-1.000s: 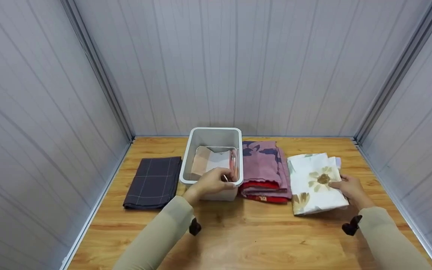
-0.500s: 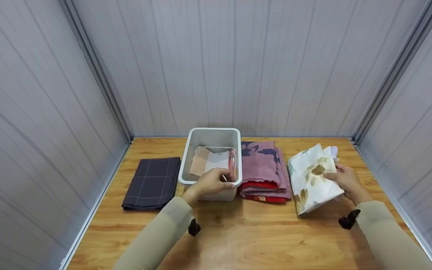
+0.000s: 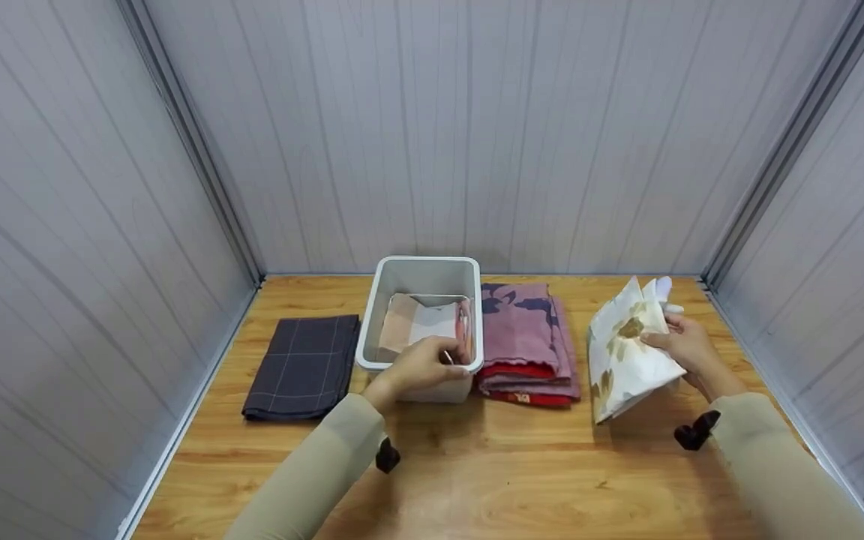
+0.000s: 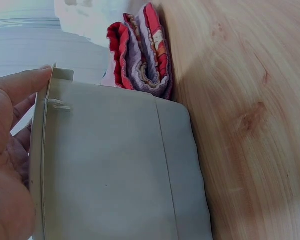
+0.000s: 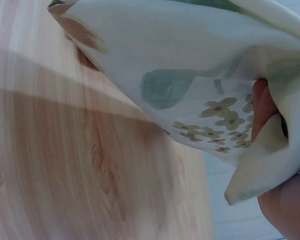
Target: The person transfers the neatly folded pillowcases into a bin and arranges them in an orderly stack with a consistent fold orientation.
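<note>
Cloth [image 3: 631, 358] tilted steeper in right hand [image 3: 690, 348].

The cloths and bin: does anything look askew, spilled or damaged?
No spill or damage shows. Only the floral cloth looks askew, tilted with its upper folds spread apart, because the right hand grips it. The dark checked cloth and the purple cloth lie folded on either side of the bin.

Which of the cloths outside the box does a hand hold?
The white cloth with brown flowers, gripped by the right hand; the dark checked cloth and the purple cloth lie untouched on the table.
</note>
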### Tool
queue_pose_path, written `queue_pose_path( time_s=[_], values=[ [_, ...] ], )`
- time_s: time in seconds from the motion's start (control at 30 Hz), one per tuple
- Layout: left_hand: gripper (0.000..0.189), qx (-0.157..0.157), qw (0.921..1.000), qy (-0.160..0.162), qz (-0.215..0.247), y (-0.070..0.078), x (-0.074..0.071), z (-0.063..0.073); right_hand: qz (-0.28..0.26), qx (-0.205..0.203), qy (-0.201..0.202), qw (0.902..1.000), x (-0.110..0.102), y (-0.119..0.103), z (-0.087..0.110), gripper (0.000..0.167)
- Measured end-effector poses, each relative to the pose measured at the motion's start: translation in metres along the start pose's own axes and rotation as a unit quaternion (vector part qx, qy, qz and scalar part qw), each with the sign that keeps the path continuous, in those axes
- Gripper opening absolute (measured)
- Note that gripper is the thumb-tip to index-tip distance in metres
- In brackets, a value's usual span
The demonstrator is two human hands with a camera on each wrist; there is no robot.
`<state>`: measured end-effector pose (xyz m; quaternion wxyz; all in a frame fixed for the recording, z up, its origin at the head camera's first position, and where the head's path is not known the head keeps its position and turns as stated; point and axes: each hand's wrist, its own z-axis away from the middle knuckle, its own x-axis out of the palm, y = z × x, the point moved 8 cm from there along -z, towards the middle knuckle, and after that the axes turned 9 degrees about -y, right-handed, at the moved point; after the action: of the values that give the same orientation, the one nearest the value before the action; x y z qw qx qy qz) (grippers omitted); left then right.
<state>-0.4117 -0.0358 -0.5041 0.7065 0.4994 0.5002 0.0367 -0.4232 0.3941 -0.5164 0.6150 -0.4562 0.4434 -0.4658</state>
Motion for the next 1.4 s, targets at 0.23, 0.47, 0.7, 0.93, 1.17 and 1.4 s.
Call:
queue_pose_path(
  time_s=[0.23, 0.47, 0.7, 0.93, 1.17, 1.4],
  values=[
    [0.013, -0.004, 1.0, 0.003, -0.001, 0.0, 0.0, -0.001, -0.002, -0.014, 0.004, 0.9999, 0.003, -0.014, 0.0, 0.083],
    [0.013, -0.008, 1.0, 0.003, 0.0, 0.0, 0.0, -0.002, -0.004, -0.017, 0.002, 0.9998, 0.013, -0.028, -0.001, 0.08],
    [0.016, -0.009, 0.9999, -0.005, 0.007, -0.001, 0.0, -0.004, -0.034, -0.04, -0.012, 0.9985, 0.03, -0.047, -0.001, 0.08],
    [0.018, 0.003, 0.9992, -0.017, 0.035, 0.001, -0.001, -0.007, -0.024, -0.066, -0.019, 0.9973, 0.043, -0.066, 0.002, 0.075],
    [0.018, 0.012, 0.9971, -0.003, 0.075, 0.006, -0.006, -0.007, -0.008, -0.081, -0.022, 0.9964, 0.051, -0.08, 0.002, 0.07],
    [0.022, 0.004, 0.9936, 0.015, 0.112, 0.013, -0.013, -0.016, 0.0, -0.102, -0.025, 0.9944, 0.062, -0.097, 0.003, 0.068]
  ],
)
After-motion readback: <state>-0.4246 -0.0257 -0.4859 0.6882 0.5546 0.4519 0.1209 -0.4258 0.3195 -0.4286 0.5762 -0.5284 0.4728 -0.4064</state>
